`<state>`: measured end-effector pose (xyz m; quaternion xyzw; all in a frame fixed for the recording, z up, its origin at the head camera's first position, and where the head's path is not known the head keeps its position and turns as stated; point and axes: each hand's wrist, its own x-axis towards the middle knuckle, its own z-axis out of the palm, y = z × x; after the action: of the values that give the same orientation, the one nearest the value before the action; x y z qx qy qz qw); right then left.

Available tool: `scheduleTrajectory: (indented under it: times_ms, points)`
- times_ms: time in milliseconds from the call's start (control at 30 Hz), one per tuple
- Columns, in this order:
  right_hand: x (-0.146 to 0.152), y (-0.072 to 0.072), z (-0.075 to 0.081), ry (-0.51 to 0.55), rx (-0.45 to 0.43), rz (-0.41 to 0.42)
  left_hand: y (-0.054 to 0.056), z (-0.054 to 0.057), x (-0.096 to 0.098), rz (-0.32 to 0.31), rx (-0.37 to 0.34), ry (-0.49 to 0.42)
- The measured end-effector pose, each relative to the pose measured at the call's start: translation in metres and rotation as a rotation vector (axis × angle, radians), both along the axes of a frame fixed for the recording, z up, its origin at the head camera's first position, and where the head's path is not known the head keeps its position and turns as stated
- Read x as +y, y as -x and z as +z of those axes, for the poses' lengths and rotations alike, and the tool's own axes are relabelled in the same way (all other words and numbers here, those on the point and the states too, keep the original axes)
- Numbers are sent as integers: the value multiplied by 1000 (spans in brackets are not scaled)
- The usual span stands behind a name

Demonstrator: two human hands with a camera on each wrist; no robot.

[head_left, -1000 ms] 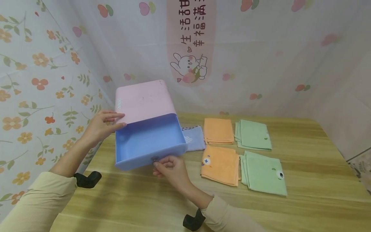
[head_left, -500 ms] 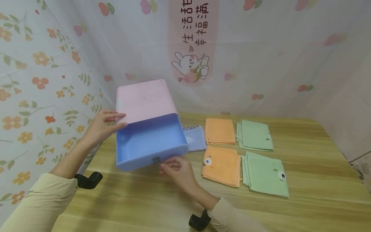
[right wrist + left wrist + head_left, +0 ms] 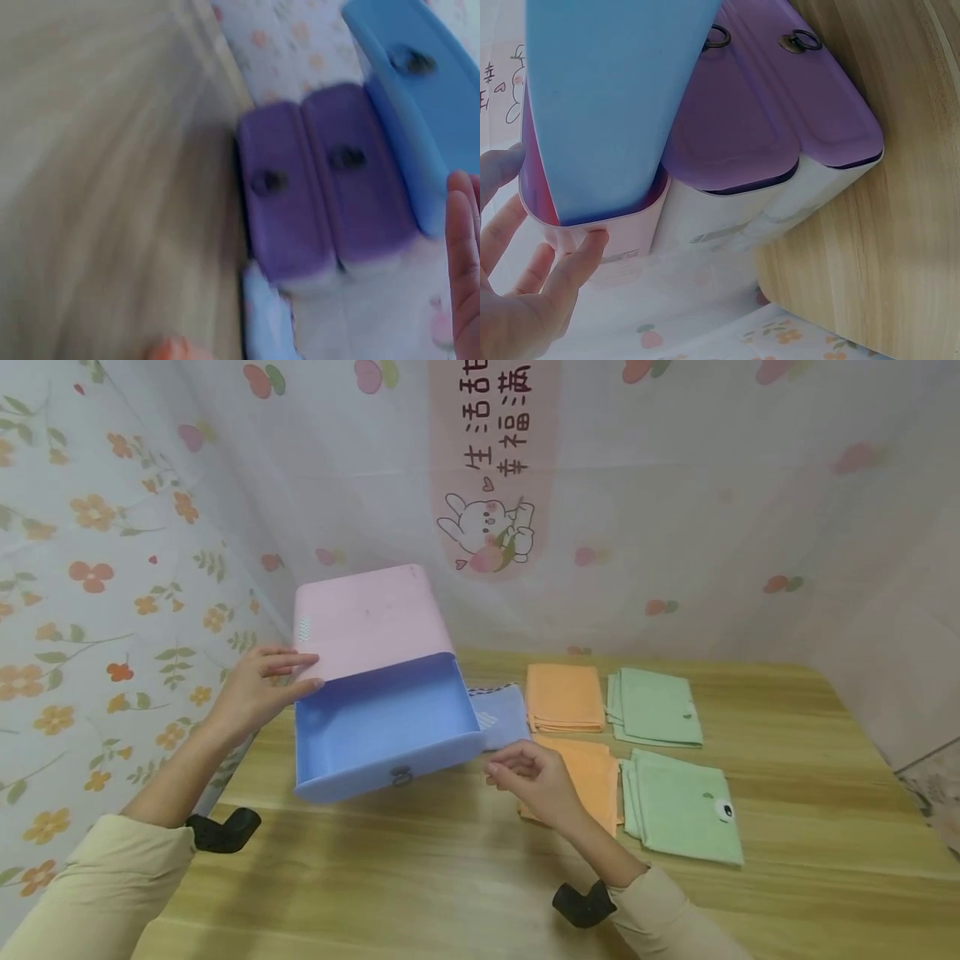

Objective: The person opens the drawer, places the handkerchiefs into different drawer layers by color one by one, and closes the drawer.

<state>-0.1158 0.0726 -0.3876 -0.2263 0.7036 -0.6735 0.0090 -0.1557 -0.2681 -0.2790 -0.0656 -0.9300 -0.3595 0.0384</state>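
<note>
A blue drawer (image 3: 390, 718) is pulled well out of its pink casing (image 3: 367, 618); no contents show inside. My left hand (image 3: 258, 689) touches the casing's left front edge, its fingers fairly straight and spread in the left wrist view. On the drawer front hangs a metal ring pull (image 3: 402, 776), with no hand on it. To the right of the drawer my right hand (image 3: 540, 781) hovers, fingers loosely bent and holding nothing. Beneath it lies a folded orange towel (image 3: 600, 789), partly hidden. A folded blue towel (image 3: 504, 714) is beside the drawer.
Under the blue drawer are two closed purple drawers (image 3: 735, 112), also with ring pulls. Another orange towel (image 3: 564, 693) and two green towels, the back one (image 3: 656, 706) and the front one (image 3: 686, 806), lie folded on the wooden table (image 3: 420, 877). Patterned curtains hang behind.
My right hand has let go of the ring pull and moved right, over the front orange towel. The left hand stays on the casing, and the drawer stays out.
</note>
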Motion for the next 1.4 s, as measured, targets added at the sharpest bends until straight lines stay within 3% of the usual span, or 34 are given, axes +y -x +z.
scheduleTrajectory:
  times_ms: [133,333,500,567,800,867,967,1133,1300,1400]
  points:
    - [23,11,-5,-39,21,-55,0,-1,-3,-2,16,-2]
    - [57,18,-4,-85,-51,-154,-1,-2,-5,-4,32,-22]
    - [93,22,-11,-172,-23,-258,1,-3,-4,-8,41,-17]
    - [112,24,-20,-212,-27,-301,1,-3,-3,-7,42,-18]
    - [199,52,-96,-185,-128,-492,0,-3,-4,-3,37,-31]
    - [216,53,-103,-202,-170,-524,0,-3,-4,-2,40,-31]
    - [234,49,-103,-243,-211,-525,0,-4,-3,-2,47,-35]
    - [252,35,-86,-361,-270,-511,2,-7,-2,-1,53,-46]
    - [262,22,-78,-521,-286,-547,1,-7,-2,9,51,-45]
    - [265,15,-75,-565,-287,-528,0,-6,-2,14,47,-36]
